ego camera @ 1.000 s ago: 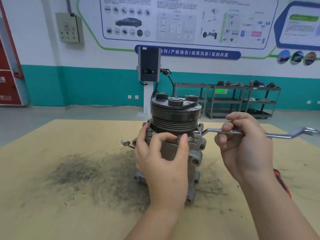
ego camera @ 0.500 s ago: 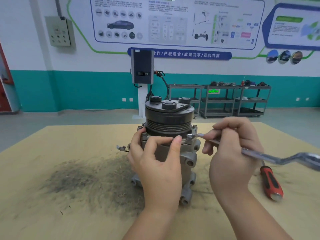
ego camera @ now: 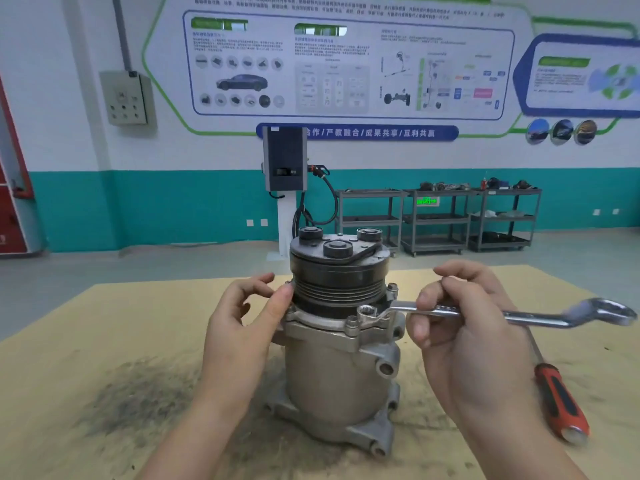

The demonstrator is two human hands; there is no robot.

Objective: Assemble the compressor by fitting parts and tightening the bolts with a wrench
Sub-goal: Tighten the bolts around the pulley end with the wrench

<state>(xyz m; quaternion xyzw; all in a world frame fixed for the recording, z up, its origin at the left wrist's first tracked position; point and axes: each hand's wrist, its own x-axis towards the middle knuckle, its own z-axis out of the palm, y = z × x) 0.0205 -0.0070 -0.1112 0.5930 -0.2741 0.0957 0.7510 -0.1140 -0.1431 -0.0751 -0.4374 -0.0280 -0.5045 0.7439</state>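
Compressor: it stood upright on the bench [ego camera: 104, 323], the compressor [ego camera: 337, 358] between my two hands, pulley end up.
Wrench: I had the wrench [ego camera: 450, 311] level, its ring end hovering at the flange just beside a bolt [ego camera: 352, 322], not seated on it.
Step done well: I judged the ring had to drop fully over the bolt head before any pull, the body braced.
Right hand: my right hand [ego camera: 464, 337] was curled round the wrench shank.
Left hand: my left hand [ego camera: 242, 327] was loosely open, fingertips touching the pulley's left side.
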